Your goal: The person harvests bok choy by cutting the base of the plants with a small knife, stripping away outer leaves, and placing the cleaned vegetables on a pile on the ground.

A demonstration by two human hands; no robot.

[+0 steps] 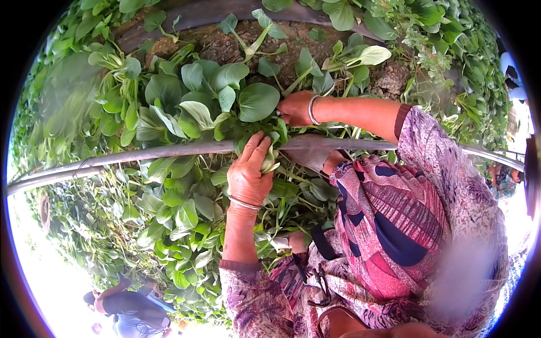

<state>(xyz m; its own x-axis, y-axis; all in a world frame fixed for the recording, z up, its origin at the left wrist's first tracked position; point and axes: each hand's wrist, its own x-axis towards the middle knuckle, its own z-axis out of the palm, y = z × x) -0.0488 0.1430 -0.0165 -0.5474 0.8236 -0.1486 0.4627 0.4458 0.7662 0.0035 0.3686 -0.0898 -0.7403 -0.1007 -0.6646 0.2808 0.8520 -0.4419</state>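
Note:
My left hand (250, 174), with a silver bangle at its wrist, is closed around a small bunch of pak choi (268, 163), pale stem ends showing beside the fingers. My right hand (297, 108) also wears a bangle. Its fingers are curled low among the plants, against a broad-leaved pak choi (258, 101). A small metallic glint shows at these fingers; leaves hide the fingertips and whatever they may hold. Just beyond the right hand, a pak choi plant (298, 80) leans on bare soil (219, 44).
A metal pipe (194, 148) crosses the bed under my hands. Dense pak choi (181, 215) grows on the near side, with loose plants (253, 46) on the soil beyond. My patterned knee (393, 211) is at the right. Another person (135, 310) bends over at lower left.

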